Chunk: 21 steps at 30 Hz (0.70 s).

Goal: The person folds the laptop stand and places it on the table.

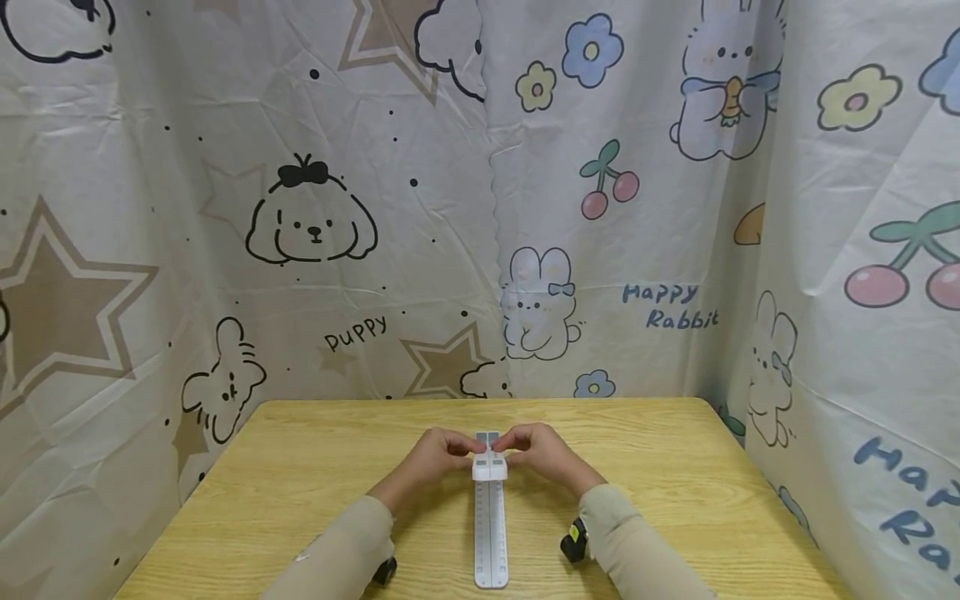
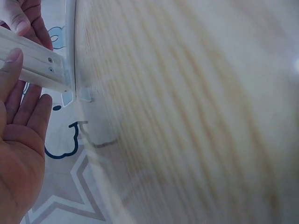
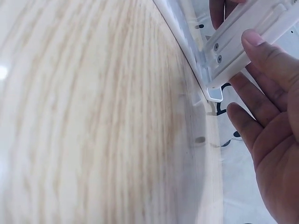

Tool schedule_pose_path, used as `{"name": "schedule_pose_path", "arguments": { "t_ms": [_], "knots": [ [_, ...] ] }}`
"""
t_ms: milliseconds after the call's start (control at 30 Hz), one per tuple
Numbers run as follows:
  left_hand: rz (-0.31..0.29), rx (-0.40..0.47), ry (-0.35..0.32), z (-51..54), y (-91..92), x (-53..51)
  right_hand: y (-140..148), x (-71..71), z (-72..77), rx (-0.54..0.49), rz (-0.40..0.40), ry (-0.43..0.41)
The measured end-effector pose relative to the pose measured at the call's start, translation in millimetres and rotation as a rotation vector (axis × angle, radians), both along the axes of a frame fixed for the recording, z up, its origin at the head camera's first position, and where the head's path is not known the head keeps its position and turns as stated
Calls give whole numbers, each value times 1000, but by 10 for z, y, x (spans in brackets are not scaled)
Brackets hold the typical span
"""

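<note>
A long white measuring gauge lies lengthwise on the table, with fine scale marks along both edges. At its far end an upright white piece rises from the base, with grey patches on and behind it. My left hand pinches this piece from the left, its thumb on the near face and fingers behind. From the right, my right hand pinches the same piece, thumb pressed to its face. Two small screws show near the foot of the upright.
The light wood table holds the gauge near its middle. A patterned curtain hangs behind and along both sides. Black wrist cameras sit under both sleeves, the right one close above the table.
</note>
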<state>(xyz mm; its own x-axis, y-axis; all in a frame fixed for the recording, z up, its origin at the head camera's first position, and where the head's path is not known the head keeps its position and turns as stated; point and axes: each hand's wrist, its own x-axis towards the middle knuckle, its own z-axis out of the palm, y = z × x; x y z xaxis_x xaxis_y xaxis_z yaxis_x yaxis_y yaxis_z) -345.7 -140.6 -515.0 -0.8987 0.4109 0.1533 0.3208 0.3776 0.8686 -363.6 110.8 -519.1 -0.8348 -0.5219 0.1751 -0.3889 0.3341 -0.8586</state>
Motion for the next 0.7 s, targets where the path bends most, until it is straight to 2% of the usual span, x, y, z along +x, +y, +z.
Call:
{"name": "schedule_pose_path", "arguments": {
  "t_ms": [233,367,700],
  "knots": [
    [-66,-29,22,-3,-13,-1,6,3,-17,9,26,-36],
    [-81,-52,-8,-13,-35,11,21,3,-35,30,34,-56],
    [-121,-56,-59,-5,-59,24,47,-3,-89,61,58,-28]
  ]
}}
